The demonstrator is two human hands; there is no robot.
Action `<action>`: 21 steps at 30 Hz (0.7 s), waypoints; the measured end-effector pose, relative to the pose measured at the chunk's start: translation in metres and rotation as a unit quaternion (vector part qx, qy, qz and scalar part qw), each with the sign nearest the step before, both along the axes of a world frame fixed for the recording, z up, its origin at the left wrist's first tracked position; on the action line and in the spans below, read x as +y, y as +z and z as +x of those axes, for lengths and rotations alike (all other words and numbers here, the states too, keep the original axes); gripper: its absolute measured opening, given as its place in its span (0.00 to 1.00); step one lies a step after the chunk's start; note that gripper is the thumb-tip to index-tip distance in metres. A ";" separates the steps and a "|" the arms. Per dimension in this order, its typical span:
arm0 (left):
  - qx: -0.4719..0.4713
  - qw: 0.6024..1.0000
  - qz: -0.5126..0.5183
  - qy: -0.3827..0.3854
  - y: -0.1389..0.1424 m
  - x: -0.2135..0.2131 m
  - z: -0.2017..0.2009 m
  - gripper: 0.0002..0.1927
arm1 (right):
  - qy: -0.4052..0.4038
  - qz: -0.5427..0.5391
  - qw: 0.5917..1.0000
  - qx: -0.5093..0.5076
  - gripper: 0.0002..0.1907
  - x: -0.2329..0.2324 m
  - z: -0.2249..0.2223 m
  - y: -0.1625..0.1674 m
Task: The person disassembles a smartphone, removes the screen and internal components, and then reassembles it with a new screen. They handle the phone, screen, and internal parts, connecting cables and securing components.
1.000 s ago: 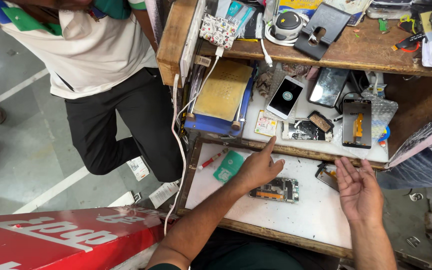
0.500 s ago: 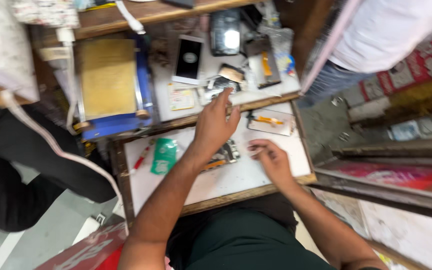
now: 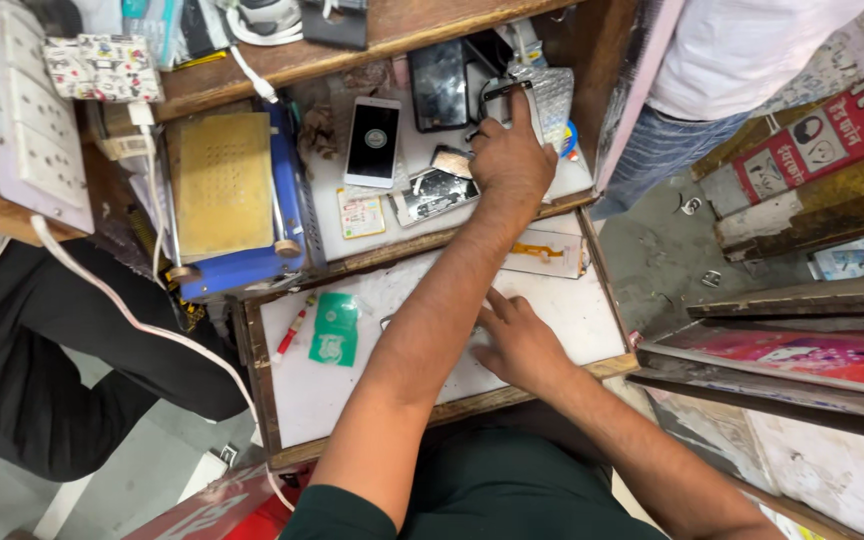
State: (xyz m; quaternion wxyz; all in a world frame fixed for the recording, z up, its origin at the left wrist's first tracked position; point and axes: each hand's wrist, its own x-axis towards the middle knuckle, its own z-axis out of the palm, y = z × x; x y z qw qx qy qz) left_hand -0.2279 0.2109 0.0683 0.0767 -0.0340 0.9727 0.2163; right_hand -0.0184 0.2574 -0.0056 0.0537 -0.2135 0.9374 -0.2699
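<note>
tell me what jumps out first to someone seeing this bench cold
The person's left hand reaches up the middle of the picture to a clutter of dismantled phone parts on the white upper shelf, beside a white smartphone with a dark screen. The right hand rests flat on the white work board below. At left sits a blue machine with a square brass-coloured plate.

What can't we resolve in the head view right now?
- Left hand: fingertips over dark phone parts; a grip cannot be told.
- Right hand: the left forearm crosses it, hiding what lies under the palm.
- White tray: middle hidden by the same forearm.
</note>
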 end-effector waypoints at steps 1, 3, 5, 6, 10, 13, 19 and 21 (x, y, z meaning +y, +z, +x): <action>0.017 1.000 -0.008 -0.002 0.002 0.000 0.002 0.51 | 0.009 0.025 0.999 -0.028 0.34 -0.001 -0.003 0.001; 0.049 0.998 -0.025 -0.002 0.006 -0.003 0.005 0.52 | 0.030 0.075 0.993 -0.085 0.35 -0.001 -0.015 0.001; 0.044 0.999 -0.011 0.001 0.012 -0.009 0.005 0.53 | 0.039 0.087 0.992 -0.083 0.33 -0.002 -0.023 0.001; 0.042 0.999 -0.006 0.003 0.015 -0.013 0.004 0.53 | 0.045 0.092 0.991 -0.082 0.32 -0.004 -0.025 0.000; 0.028 0.993 0.107 0.035 0.017 -0.028 0.001 0.54 | 0.049 0.026 0.998 -0.020 0.33 -0.004 -0.026 0.002; 0.056 0.975 0.213 0.042 0.005 -0.039 0.001 0.53 | 0.057 -0.018 0.998 -0.018 0.32 0.000 -0.023 0.002; 0.019 0.901 0.432 0.043 -0.006 -0.061 0.003 0.19 | 0.021 -0.171 0.984 -0.053 0.35 0.008 -0.019 -0.010; 0.027 0.771 0.636 0.000 -0.013 -0.075 0.020 0.17 | -0.017 -0.254 0.957 -0.136 0.39 0.009 -0.021 -0.017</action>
